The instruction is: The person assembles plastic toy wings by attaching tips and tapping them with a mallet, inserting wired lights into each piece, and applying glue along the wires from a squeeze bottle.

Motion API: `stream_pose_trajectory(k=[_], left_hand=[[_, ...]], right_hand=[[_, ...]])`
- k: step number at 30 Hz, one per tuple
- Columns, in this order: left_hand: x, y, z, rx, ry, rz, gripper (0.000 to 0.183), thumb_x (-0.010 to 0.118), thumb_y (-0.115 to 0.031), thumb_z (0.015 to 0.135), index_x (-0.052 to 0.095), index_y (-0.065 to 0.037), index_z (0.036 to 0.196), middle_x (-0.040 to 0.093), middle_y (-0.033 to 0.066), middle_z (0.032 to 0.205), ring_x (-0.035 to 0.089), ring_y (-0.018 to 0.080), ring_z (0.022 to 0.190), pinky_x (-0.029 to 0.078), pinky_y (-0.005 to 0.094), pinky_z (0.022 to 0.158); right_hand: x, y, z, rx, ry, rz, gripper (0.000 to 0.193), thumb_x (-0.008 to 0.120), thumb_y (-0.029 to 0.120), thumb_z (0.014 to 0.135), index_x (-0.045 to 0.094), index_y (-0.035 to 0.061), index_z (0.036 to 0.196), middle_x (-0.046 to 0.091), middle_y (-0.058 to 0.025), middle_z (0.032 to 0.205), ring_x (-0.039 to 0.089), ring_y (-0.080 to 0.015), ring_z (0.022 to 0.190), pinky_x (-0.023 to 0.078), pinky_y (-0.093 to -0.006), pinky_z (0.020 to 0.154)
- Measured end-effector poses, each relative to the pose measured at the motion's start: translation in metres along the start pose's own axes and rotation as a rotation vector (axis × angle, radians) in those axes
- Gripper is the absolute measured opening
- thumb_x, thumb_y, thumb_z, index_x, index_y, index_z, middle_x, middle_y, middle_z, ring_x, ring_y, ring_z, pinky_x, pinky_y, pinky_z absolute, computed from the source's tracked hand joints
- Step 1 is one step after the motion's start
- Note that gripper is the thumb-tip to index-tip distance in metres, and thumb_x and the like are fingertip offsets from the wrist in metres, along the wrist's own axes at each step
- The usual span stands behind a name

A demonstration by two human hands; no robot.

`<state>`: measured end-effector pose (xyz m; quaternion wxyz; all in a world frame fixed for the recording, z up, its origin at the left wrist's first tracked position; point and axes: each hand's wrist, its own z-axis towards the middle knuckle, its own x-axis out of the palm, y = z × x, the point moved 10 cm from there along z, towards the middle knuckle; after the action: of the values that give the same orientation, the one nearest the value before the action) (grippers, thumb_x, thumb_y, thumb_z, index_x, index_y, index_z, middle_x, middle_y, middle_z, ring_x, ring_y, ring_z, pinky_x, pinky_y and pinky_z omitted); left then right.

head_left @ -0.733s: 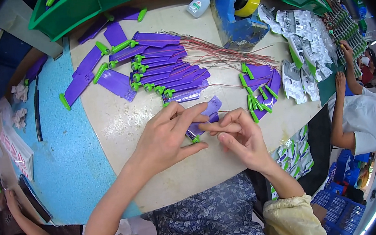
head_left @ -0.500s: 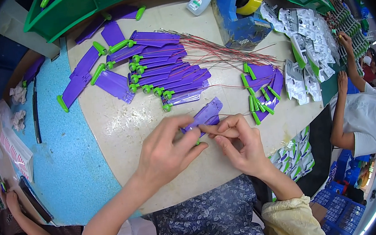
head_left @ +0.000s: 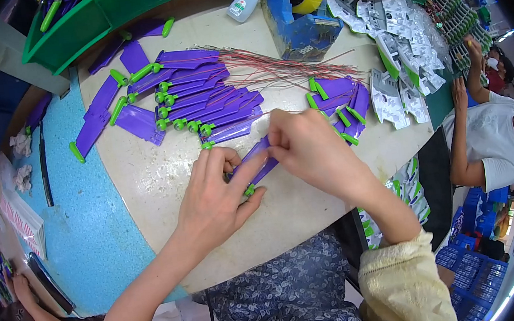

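Note:
A purple plastic blade-shaped piece (head_left: pixel 265 169) with a small green end (head_left: pixel 249 190) lies under my fingers above the pale tabletop. My left hand (head_left: pixel 210 193) grips its near end, thumb and forefinger closed on it. At the far end my right hand (head_left: pixel 312 148) is closed in a pinch, fingertips against the piece; whether a thin wire is between them is hidden. Just beyond, a row of similar purple pieces (head_left: pixel 200 97) with green round ends lies overlapped. Their thin red wires (head_left: pixel 290 63) trail to the right, toward a group of purple pieces with green strips (head_left: pixel 350 97).
A glue bottle (head_left: pixel 244 6) and a blue tape dispenser (head_left: pixel 300 30) stand at the back. Green bins (head_left: pixel 87 31) line the far edge. White-and-green housings (head_left: pixel 390 99) are piled at right. Another person (head_left: pixel 486 136) works at right; another's arm (head_left: pixel 48 320) shows at lower left.
My right hand has moved away from me to the far end of the purple piece and turned over it. The left hand keeps its hold. The whole view has shifted slightly.

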<state>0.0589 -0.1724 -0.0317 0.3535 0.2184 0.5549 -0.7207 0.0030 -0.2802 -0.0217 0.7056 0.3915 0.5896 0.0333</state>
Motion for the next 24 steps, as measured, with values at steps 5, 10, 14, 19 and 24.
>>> stream_pose_trajectory(k=[5, 10, 14, 19, 24], left_hand=[[0.005, -0.003, 0.004, -0.005, 0.075, 0.204, 0.053, 0.076, -0.018, 0.075, 0.059, -0.007, 0.125, 0.046, 0.0114, 0.097, 0.049, 0.0271, 0.089, 0.045, 0.0374, 0.079], [-0.005, 0.010, -0.001, -0.021, -0.058, -0.086, 0.068, 0.079, -0.018, 0.076, 0.045, 0.003, 0.131, 0.050, 0.0172, 0.104, 0.052, 0.0334, 0.095, 0.046, 0.0419, 0.083], [-0.010, 0.013, -0.002, -0.006, -0.175, -0.155, 0.078, 0.090, -0.009, 0.062, 0.045, 0.003, 0.125, 0.056, 0.0173, 0.102, 0.061, 0.0301, 0.089, 0.052, 0.0378, 0.078], [-0.022, 0.007, -0.007, -0.049, -0.161, -0.163, 0.072, 0.084, -0.007, 0.066, 0.048, 0.003, 0.127, 0.053, 0.0196, 0.114, 0.054, 0.0375, 0.106, 0.046, 0.0458, 0.091], [-0.075, 0.029, 0.052, -0.143, -0.236, 0.419, 0.065, 0.060, -0.032, 0.093, 0.041, 0.005, 0.143, 0.038, 0.0199, 0.152, 0.026, 0.0393, 0.145, 0.018, 0.0554, 0.117]], right_hand=[[0.005, -0.023, 0.017, 0.242, 0.220, 0.112, 0.016, 0.072, -0.003, 0.077, 0.056, -0.0042, 0.071, 0.062, -0.0109, 0.060, 0.065, -0.0181, 0.048, 0.048, -0.0303, 0.042], [0.021, -0.010, 0.016, 0.236, 0.307, 0.197, 0.011, 0.068, -0.006, 0.075, 0.057, -0.0053, 0.073, 0.062, -0.0108, 0.060, 0.065, -0.0182, 0.048, 0.048, -0.0305, 0.042], [0.050, 0.020, 0.014, 0.293, 0.523, 0.390, 0.011, 0.057, -0.012, 0.069, 0.058, -0.0116, 0.079, 0.062, -0.0140, 0.060, 0.065, -0.0206, 0.048, 0.050, -0.0326, 0.042], [0.028, 0.019, 0.013, 0.200, 0.265, 0.419, 0.010, 0.066, 0.000, 0.078, 0.059, -0.0071, 0.077, 0.064, -0.0143, 0.063, 0.067, -0.0208, 0.056, 0.052, -0.0343, 0.051], [-0.044, -0.037, 0.089, 0.152, -0.570, 0.479, 0.056, 0.076, 0.016, 0.081, 0.048, -0.0118, 0.122, 0.063, -0.0301, 0.111, 0.065, -0.0352, 0.106, 0.050, -0.0405, 0.089]])
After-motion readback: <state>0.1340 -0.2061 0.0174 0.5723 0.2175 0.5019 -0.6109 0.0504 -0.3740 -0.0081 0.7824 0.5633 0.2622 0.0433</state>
